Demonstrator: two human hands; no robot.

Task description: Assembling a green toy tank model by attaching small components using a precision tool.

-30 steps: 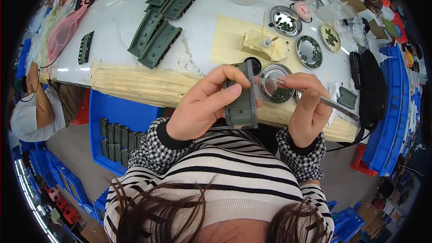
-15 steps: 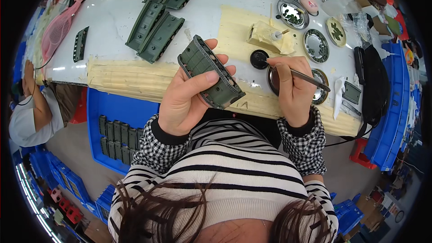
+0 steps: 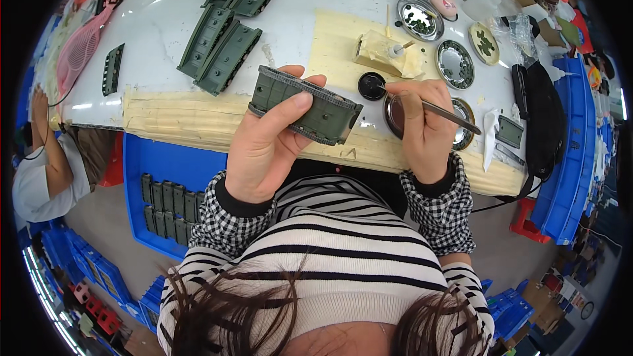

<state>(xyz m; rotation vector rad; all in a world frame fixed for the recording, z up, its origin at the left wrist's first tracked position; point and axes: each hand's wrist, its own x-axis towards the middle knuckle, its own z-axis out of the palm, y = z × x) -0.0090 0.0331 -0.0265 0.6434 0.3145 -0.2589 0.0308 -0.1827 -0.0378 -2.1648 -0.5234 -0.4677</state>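
My left hand point(image 3: 258, 158) is closed round a dark green model tank hull point(image 3: 323, 122), its thumb lying across the flat underside and the grey tracks running along both long edges. In my right hand point(image 3: 425, 135) is a pair of metal tweezers point(image 3: 455, 119), pinched between thumb and fingers. Their tip reaches the small round black dish point(image 3: 370, 87) on the table. Whether the tip holds anything is too small to tell. Partly behind my right hand are a round brown-topped thing point(image 3: 393, 117) and a shiny metal dish point(image 3: 465, 133).
Several green hulls point(image 3: 227, 59) lie at the back left. Metal plates point(image 3: 455, 66) of small green parts stand at the right, near a yellowish taped block point(image 3: 379, 53). More green pieces fill part of a blue bin point(image 3: 142, 217) below the table. Another person point(image 3: 53, 165) sits far left.
My left hand has turned the hull so its long side lies more level. The tweezers stay at the black dish. The whole view has shifted slightly.
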